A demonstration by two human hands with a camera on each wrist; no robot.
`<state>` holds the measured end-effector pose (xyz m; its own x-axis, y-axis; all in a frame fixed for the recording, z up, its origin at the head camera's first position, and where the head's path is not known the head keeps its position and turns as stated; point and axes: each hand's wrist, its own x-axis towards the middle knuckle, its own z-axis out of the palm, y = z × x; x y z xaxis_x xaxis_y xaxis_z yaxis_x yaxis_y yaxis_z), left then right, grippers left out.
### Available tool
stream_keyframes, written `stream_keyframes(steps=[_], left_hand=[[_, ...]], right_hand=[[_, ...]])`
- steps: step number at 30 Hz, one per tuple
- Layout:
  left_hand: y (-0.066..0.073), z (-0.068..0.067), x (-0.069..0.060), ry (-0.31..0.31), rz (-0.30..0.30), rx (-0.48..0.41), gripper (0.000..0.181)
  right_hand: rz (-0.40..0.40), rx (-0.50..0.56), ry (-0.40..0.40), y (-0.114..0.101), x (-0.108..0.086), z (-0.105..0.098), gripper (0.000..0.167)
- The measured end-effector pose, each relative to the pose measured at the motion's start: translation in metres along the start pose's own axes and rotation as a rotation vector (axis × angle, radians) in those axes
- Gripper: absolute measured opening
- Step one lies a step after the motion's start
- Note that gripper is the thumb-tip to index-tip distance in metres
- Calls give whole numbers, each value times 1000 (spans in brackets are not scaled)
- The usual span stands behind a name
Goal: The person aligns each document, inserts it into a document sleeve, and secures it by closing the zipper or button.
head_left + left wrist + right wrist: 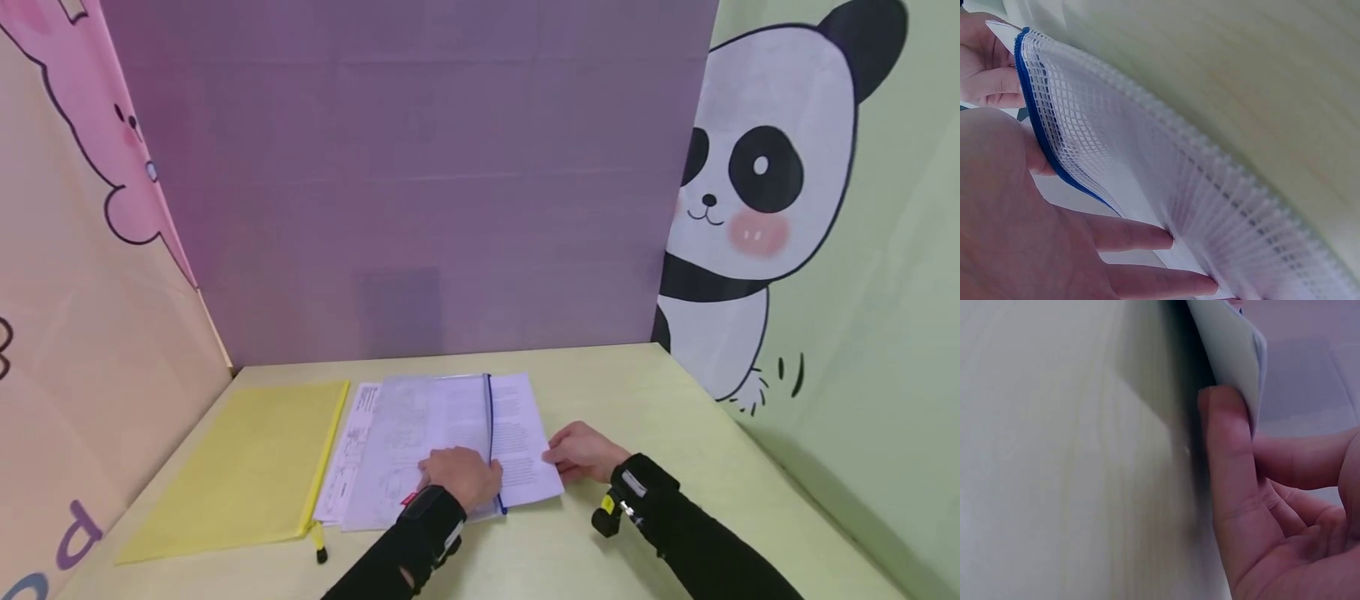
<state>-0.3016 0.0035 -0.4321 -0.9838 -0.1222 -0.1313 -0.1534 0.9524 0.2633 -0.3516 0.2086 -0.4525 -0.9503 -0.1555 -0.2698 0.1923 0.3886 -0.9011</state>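
A clear mesh zip pouch (397, 450) with a blue zipper edge (491, 417) lies on the table, and printed papers (525, 433) stick out past its zipper on the right. My left hand (461, 477) rests on the pouch near the zipper; in the left wrist view its fingers (1141, 237) lie extended against the mesh (1147, 144). With thumb and fingers my right hand (588, 454) pinches the right edge of the papers, and the right wrist view shows the sheet edge (1235, 362) between thumb and finger (1229, 462).
A yellow zip pouch (240, 467) lies flat at the left, its pull tab (320, 546) near the front. Another printed sheet (352, 442) shows at the mesh pouch's left side. A purple panel (420, 183) stands behind the table (630, 383).
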Motion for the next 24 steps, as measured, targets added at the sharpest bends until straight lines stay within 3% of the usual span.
stream_keyframes(steps=[13, 24], left_hand=[[-2, 4, -1, -4, 19, 41, 68], [-4, 1, -2, 7, 52, 69, 63]], right_hand=[[-31, 7, -52, -3, 1, 13, 17], [-23, 19, -86, -4, 2, 7, 16]])
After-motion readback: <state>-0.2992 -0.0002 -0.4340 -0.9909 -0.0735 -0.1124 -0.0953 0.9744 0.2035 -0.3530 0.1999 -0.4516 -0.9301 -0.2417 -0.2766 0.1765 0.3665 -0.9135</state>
